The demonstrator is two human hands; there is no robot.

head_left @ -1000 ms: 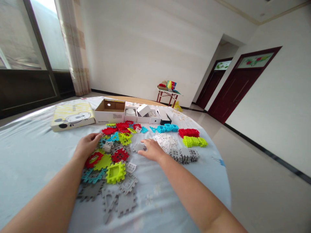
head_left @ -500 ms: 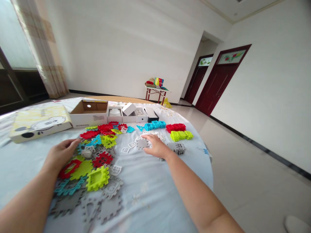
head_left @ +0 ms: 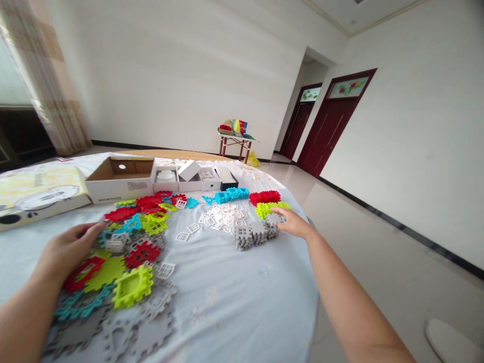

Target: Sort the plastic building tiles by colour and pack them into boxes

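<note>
At the right end of the grey row, my right hand (head_left: 295, 224) pinches a grey notched building panel (head_left: 275, 218). Grey panels (head_left: 251, 234) stand packed in a row beside it. My left hand (head_left: 71, 247) rests at the left edge of a mixed pile, its fingers drawn together; what they hold, if anything, is hidden. The pile has a red gear-edged panel (head_left: 142, 254), a lime green panel (head_left: 133, 286), blue panels (head_left: 85, 302) and flat grey panels (head_left: 153, 333). Small white window pieces (head_left: 225, 216) lie heaped in the middle.
Behind the pieces stand an open cardboard box (head_left: 120, 189), small white boxes (head_left: 166, 177) and a yellow-and-white box lid (head_left: 45, 194). Sorted rows of blue (head_left: 232, 195), red (head_left: 265, 197) and lime green panels (head_left: 270, 207) lie near the table's right edge.
My right hand has moved right with the grey panel, from above the white window pieces to the end of the grey row. The view has turned slightly right; my left hand stays at the pile.
</note>
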